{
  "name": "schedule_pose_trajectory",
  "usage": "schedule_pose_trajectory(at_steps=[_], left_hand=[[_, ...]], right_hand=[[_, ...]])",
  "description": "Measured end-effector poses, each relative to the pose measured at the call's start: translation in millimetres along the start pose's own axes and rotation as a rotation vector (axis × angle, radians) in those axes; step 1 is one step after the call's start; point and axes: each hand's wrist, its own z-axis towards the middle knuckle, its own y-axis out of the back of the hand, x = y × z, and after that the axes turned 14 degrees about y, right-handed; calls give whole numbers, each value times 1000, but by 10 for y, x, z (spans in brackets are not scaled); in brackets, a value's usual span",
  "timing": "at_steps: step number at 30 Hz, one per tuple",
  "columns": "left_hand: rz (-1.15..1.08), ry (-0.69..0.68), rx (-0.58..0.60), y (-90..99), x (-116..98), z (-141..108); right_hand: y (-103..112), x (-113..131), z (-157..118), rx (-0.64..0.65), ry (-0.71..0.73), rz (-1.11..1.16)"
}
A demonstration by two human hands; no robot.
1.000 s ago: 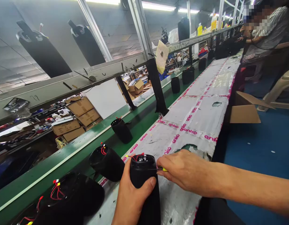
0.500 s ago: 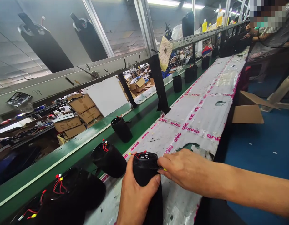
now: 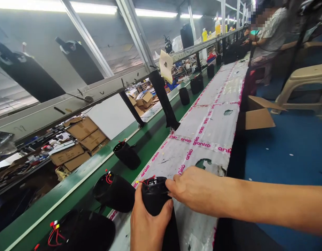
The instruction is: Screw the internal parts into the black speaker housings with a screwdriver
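A black fabric-covered cylindrical housing (image 3: 153,200) stands upright at the bottom centre, its open top showing a dark rim and red wires with small connectors. My left hand (image 3: 147,223) is wrapped round its near side, thumb on the right. At the right of the rim, my right hand (image 3: 185,190) is closed in a pinch, fingertips against the fabric edge. Whatever lies between those fingers is hidden. Just left lies a similar housing (image 3: 116,191), tilted, with wires at its open end. Another dark housing (image 3: 87,230) lies at the lower left, partly cut off.
A green conveyor belt (image 3: 79,184) carries several more housings beside the plastic-wrapped bench (image 3: 194,122). A metal rail on posts (image 3: 161,101) runs above the belt. On the right are an open carton (image 3: 259,119), a plastic stool (image 3: 307,75) and a person (image 3: 270,38) farther along.
The view has turned right and dipped, shifting the scene left. Both hands stay at the same housing. A yellow bit seen earlier by my right fingertips is now hidden.
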Motion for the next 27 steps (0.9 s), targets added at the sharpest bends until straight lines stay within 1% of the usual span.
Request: schedule_pose_trajectory(at_steps=[2, 3, 5, 7, 8, 9, 11, 14, 17, 22, 27], left_hand=[[31, -15, -31, -4, 16, 17], [17, -26, -24, -4, 26, 30], [-53, -37, 32, 4, 51, 62], [-104, -34, 89, 17, 76, 94], [-107, -27, 87, 22, 87, 105], [-97, -23, 69, 25, 93, 109], [-45, -11, 13, 22, 88, 94], [105, 23, -80, 3, 30, 22], [195, 38, -145, -13, -47, -53], [200, 67, -150, -14, -69, -82], [94, 43, -136, -20, -29, -75]], right_hand=[[-72, -16, -34, -44, -28, 28], [-112, -20, -50, -80, -45, 55], [-173, -17, -69, -186, -72, 157], [-183, -5, -66, -299, -96, 249], [-168, 2, -57, -333, -109, 261], [-145, 7, -46, -341, -118, 245], [-92, 15, -21, -283, -126, 172], [-48, 22, 6, -179, -109, 107], [-60, 32, 17, -165, -101, 117], [-99, 56, 16, -142, -94, 127], [-169, 62, 18, -164, -44, 19]])
